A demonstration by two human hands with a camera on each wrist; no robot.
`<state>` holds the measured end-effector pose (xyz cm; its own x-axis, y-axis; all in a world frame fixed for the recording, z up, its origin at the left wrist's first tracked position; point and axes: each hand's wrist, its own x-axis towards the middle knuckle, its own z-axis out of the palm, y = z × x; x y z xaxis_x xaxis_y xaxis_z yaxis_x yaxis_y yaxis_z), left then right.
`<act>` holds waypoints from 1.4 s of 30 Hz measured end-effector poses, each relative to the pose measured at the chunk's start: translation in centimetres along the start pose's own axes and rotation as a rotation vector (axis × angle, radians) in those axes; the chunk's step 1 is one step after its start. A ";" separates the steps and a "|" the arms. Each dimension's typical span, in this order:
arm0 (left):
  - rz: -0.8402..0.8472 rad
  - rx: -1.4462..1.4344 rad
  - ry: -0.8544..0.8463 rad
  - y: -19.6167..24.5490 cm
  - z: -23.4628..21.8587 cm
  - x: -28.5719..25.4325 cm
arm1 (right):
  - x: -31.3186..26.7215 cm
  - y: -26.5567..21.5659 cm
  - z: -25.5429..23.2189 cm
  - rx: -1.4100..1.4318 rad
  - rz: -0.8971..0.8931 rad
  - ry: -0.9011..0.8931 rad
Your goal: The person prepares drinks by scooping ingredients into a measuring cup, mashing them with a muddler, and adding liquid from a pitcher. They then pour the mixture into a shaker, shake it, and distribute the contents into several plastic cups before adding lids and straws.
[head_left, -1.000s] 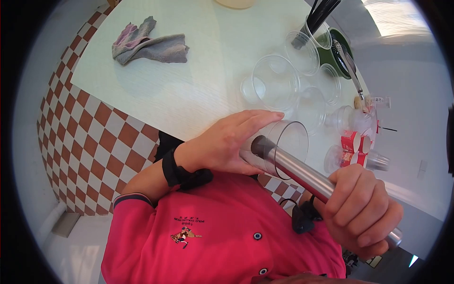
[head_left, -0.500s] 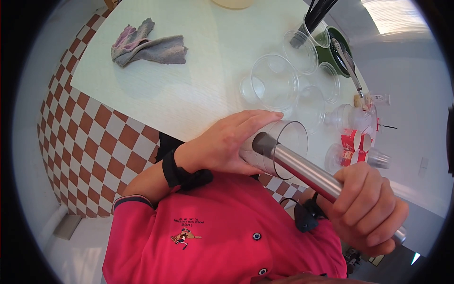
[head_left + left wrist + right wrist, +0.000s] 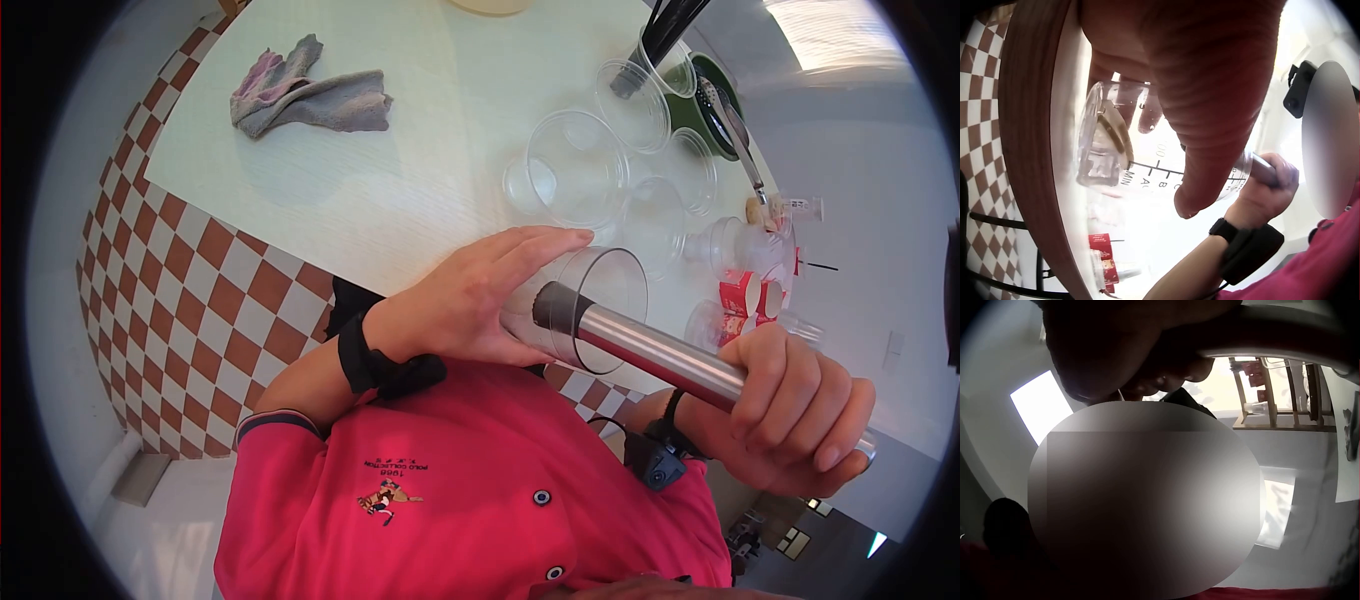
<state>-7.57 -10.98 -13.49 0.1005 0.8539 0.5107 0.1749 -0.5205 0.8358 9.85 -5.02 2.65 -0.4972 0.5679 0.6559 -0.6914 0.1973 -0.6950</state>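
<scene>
In the head view my left hand (image 3: 465,295) is wrapped round a clear measuring cup (image 3: 630,275), thumb on one side and fingers on the other. Seen from the left wrist, the cup (image 3: 1107,172) has dark scale marks and letters, and a pale slice with a brownish rim (image 3: 1114,134) lies near its base. My right hand (image 3: 800,410) grips the far end of a steel muddler (image 3: 665,352). The muddler's black head (image 3: 560,308) is inside the cup, apart from its base, and the shaft slants out through the mouth.
Several clear plastic cups (image 3: 570,165) stand on the pale table (image 3: 430,190) beyond the measuring cup. Behind them are black straws (image 3: 665,35), a green container (image 3: 735,85) with a metal utensil, and red paper cups (image 3: 740,295). A grey cloth (image 3: 335,103) lies at the left.
My right hand has moved rightward and up in the head view, drawing the muddler slightly outward and lowering its slant. My left hand and the measuring cup have barely shifted.
</scene>
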 end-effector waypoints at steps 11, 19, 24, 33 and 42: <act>0.030 0.009 0.013 -0.3 0.1 0.0 | 0.8 -0.7 -0.8 0.041 -0.009 -0.009; 0.027 -0.003 0.014 -0.2 0.1 0.0 | 0.3 -1.1 -0.7 -0.106 -0.052 0.042; 0.022 0.006 0.016 -0.1 0.0 0.2 | -0.2 -0.9 -0.3 -0.284 -0.097 -0.029; 0.024 0.002 0.020 -0.2 0.0 0.1 | 0.2 -0.6 -0.7 -0.142 -0.006 -0.047; 0.029 -0.004 0.009 -0.3 0.0 0.2 | 0.2 -1.1 -1.4 -0.241 0.046 -0.130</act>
<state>-7.59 -10.65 -13.64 0.0965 0.8386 0.5362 0.1678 -0.5447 0.8217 11.25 -4.01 3.14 -0.5994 0.4762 0.6434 -0.5294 0.3671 -0.7648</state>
